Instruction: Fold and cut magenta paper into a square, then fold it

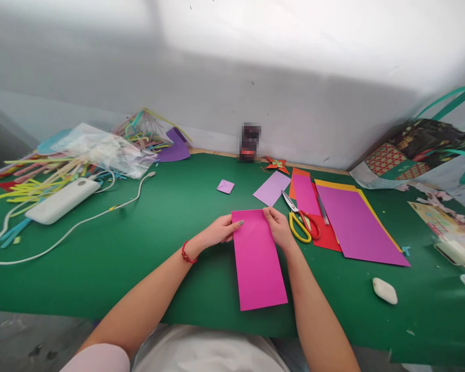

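Observation:
A long magenta paper sheet (258, 261) lies on the green table cover (170, 217) in front of me. My left hand (219, 231) rests at the sheet's upper left edge, fingers stretched flat onto the paper. My right hand (278, 226) pinches the sheet's top right corner with curled fingers. A red bracelet (186, 254) circles my left wrist.
Yellow and red scissors (302, 222) lie just right of my right hand, on stacked purple, red and orange sheets (356, 225). A lilac square (272, 187), a small folded piece (225, 186), a white power bank with cable (62, 200), straws (42, 181), an eraser (385, 290), a bag (418, 147).

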A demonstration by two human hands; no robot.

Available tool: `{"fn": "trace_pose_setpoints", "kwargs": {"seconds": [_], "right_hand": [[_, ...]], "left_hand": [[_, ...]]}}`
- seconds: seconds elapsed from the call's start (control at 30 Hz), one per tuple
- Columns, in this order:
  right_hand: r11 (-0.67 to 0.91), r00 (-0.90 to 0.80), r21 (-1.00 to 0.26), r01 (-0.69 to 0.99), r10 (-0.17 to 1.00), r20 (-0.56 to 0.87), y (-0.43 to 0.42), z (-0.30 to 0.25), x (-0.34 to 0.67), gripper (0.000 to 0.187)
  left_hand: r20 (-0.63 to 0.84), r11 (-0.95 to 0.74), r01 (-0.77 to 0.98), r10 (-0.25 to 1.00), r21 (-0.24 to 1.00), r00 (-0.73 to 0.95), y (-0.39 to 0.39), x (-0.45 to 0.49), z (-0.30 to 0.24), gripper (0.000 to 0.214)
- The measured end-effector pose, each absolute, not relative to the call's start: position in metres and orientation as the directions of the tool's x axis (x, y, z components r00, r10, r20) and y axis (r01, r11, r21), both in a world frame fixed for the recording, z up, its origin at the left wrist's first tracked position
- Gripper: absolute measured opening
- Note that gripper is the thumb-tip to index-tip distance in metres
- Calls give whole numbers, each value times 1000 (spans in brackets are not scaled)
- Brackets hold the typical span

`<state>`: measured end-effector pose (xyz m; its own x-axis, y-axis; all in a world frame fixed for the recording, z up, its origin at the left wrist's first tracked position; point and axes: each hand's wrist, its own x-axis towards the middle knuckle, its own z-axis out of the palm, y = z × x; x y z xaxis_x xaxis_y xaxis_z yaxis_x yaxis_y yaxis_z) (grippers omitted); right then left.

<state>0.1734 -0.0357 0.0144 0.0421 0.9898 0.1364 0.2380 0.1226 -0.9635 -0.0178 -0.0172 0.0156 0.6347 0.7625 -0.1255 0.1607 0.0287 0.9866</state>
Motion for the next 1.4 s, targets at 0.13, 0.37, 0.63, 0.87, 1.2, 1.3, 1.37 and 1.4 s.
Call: {"fn": "trace_pose_setpoints", "kwargs": {"seconds": [0.13, 0.37, 0.63, 0.87, 1.2, 1.3, 1.37, 1.4], "right_hand": [[126, 45, -965, 231, 989, 140, -36, 16, 173, 47], [129, 67, -962, 240, 987, 149, -37, 13, 173, 45], [130, 113, -962, 242, 981, 161, -35, 10, 171, 44], [127, 117, -960, 249, 980, 160, -36, 11, 171, 44], [118, 138, -964, 238, 979, 153, -36, 10, 169, 46], [116, 139, -964, 239, 978, 152, -36, 10, 169, 46], [120, 151, -963, 239, 976, 159, -35, 10, 170, 45], [125, 166, -962, 241, 972, 168, -35, 11, 171, 45]], "left_hand": [[-146, -1, 207, 708, 978, 691, -21, -16, 16, 46], [-170, 88, 151, 675, 985, 718, -20, -14, 15, 47], [-245, 149, 196, 648, 969, 721, -22, -13, 14, 51], [-256, 160, 200, 630, 967, 733, -20, -14, 13, 52], [-250, 174, 180, 659, 968, 709, -20, -15, 18, 48], [-247, 142, 206, 656, 968, 713, -19, -16, 17, 47], [-243, 113, 224, 646, 968, 724, -19, -17, 16, 47], [-240, 95, 235, 642, 967, 728, -19, -17, 16, 46]]}}
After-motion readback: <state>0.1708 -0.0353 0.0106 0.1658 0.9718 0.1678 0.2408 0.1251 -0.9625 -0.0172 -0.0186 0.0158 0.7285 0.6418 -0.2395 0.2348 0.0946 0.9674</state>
